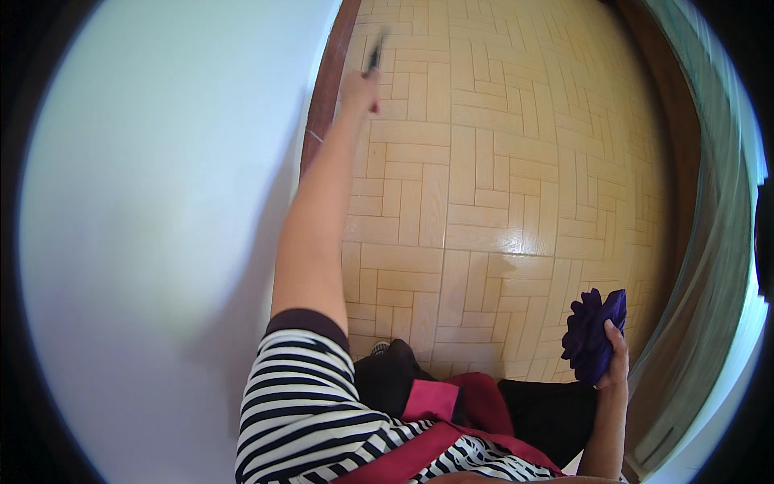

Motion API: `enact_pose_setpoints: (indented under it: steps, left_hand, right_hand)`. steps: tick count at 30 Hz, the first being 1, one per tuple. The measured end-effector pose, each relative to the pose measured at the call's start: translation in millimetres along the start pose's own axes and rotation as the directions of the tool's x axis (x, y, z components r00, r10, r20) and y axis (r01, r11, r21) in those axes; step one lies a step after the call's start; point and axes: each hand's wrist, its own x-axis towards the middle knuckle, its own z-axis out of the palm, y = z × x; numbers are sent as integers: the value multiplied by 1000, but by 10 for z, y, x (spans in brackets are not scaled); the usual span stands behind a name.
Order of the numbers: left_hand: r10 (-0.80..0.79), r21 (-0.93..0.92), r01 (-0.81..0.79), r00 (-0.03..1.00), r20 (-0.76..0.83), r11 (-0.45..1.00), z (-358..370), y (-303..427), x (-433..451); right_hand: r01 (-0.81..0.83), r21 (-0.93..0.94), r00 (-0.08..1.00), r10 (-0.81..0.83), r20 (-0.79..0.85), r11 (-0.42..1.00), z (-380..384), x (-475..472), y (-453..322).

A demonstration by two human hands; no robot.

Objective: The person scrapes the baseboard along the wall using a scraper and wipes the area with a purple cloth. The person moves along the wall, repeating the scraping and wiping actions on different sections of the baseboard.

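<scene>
My left hand (361, 91) is stretched far forward beside the wall and closed around a slim dark object (375, 55). Motion blur hides what kind of object it is; a small red part shows below the fist. Low on the right, my right hand (615, 357) grips a bunched purple cloth (589, 339), with the thumb pressed over its folds.
A pale wall (151, 212) rises close on my left, with a brown baseboard (329, 85) along its foot. Wood-patterned floor tiles (502, 181) lie ahead. Sheer curtain fabric (719, 242) hangs at the right beside a dark brown border (680, 139).
</scene>
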Motion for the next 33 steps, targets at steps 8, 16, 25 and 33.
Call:
enact_pose_setpoints:
  steps: [8, 16, 25, 33]
  left_hand:
    - [84, -337, 117, 846, 527, 934, 1372, 714, -2785]
    - [304, 53, -373, 823, 481, 926, 1746, 1612, -4037]
    - [23, -207, 115, 823, 567, 972, 1237, 1554, -3843]
    - [390, -215, -336, 640, 662, 917, 1441, 1721, -4142]
  right_hand:
    - [-323, 71, 924, 298, 241, 944, -340, 447, -232]
    - [-394, 68, 851, 336, 404, 917, -396, 617, -548]
    - [-204, 332, 978, 174, 116, 921, -110, 641, -619]
    - [-162, 353, 931, 24, 365, 921, 65, 489, -716]
